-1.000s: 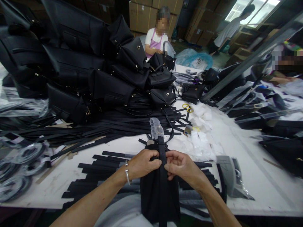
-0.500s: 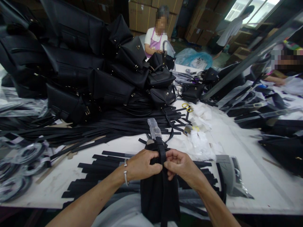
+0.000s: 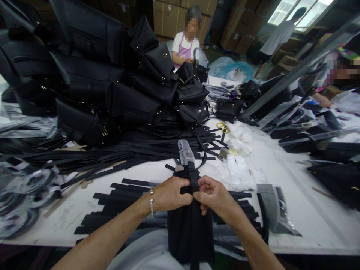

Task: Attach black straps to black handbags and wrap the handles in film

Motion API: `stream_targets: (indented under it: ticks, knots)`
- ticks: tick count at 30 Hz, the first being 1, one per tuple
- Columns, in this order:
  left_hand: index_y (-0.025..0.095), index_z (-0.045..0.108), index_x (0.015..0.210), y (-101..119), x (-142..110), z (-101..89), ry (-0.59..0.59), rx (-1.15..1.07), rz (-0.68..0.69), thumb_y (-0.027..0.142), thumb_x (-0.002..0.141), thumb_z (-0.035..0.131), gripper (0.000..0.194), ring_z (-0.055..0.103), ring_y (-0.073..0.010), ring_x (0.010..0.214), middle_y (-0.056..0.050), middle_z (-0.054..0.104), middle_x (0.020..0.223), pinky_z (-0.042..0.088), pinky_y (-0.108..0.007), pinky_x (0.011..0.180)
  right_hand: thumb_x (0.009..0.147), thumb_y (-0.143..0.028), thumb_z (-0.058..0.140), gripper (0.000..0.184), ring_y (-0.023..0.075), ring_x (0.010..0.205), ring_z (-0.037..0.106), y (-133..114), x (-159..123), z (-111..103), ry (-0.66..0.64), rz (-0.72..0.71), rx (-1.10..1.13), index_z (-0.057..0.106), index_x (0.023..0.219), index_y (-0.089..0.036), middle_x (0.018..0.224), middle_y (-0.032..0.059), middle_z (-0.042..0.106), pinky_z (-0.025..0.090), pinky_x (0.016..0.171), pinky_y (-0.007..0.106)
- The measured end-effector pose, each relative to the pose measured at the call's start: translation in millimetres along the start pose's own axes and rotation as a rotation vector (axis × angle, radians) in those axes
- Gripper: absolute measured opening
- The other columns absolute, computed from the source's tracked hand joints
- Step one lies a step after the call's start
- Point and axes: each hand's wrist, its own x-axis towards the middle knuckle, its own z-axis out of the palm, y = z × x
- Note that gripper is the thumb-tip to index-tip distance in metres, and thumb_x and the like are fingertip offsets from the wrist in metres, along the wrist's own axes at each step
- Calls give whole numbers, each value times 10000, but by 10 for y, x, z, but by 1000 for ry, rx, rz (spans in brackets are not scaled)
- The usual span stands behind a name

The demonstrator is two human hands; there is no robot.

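A black bag [image 3: 180, 236] stands upright against the near table edge, in front of my body. Along its middle runs a black strap [image 3: 194, 221], whose far end is wrapped in clear plastic [image 3: 185, 152]. My left hand [image 3: 172, 193], with a silver bangle at the wrist, pinches the strap from the left. From the right, my right hand [image 3: 212, 193] grips the same strap between thumb and curled fingers. The fingertips of both hands nearly meet at the strap.
Black strips [image 3: 112, 202] lie under and beside the bag. A heap of black bags [image 3: 132, 101] fills the back left. Yellow-handled scissors [image 3: 223, 127], white paper [image 3: 239, 168] and a grey tape dispenser [image 3: 277, 210] lie to the right. A co-worker [image 3: 184, 48] sits opposite.
Both hands keep their hold on the strap and have barely shifted. The plastic-wrapped end has tilted slightly to the right. A person in the background has moved to the right.
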Motion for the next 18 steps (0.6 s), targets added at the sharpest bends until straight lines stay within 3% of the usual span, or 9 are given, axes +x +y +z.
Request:
stream_targets:
  ticks: [5,18]
  knots:
    - [137,631,741,-53,49,33,0,-47,-21,226,691,510,158,413,-85,542,56,483,597,288,-180,463,611,-361,764,416,122,436,603,-7,-6,-86,-98,28,106,518,886,-167,544,-88,561,539,449,256]
    - [133,668,863,-132,77,130,-26,-261,-99,213,654,515,271,493,-135,663,23,596,743,346,-201,541,617,-272,660,254,111,386,566,-52,-25,-22,7,14,-83,499,798,-197,494,-114,518,474,410,218]
